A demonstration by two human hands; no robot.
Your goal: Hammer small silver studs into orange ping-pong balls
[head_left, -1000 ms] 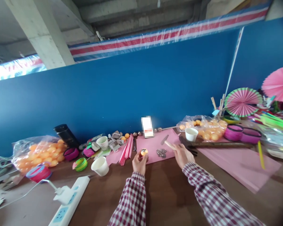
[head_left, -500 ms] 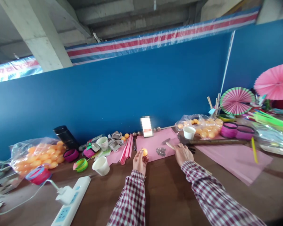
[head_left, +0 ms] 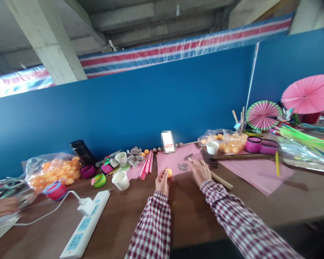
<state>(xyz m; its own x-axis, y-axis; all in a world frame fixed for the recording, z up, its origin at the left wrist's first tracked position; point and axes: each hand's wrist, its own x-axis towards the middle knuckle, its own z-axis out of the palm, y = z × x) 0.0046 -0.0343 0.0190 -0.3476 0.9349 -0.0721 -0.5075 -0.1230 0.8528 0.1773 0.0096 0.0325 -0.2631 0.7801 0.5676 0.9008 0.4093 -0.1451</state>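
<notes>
My left hand (head_left: 162, 182) pinches a small orange ball (head_left: 169, 173) at the near left edge of a pink paper sheet (head_left: 167, 158). To its right, my right hand (head_left: 200, 172) is closed over a pale wooden stick (head_left: 221, 180), whose far end runs out past the wrist. The underside of that grip is hidden. Just left of the right fingers, a pile of small silvery pieces (head_left: 183, 166) lies on the sheet. A dark flat blade-like piece (head_left: 188, 157) rests beyond the fingertips, and a dark tool (head_left: 212, 162) lies right of the hand.
Bags of orange balls (head_left: 61, 171) stand left and right. White cups (head_left: 121, 180), folded pink strips (head_left: 146, 165) and a power strip (head_left: 85, 225) lie left. A second pink sheet (head_left: 259, 174) and paper fans (head_left: 264, 115) are right. Another person's hand (head_left: 4, 208) is far left.
The view has shifted slightly. My right hand has shifted a little to the left, and more of the wooden stick shows beyond it. Another person's hand has appeared at far left.
</notes>
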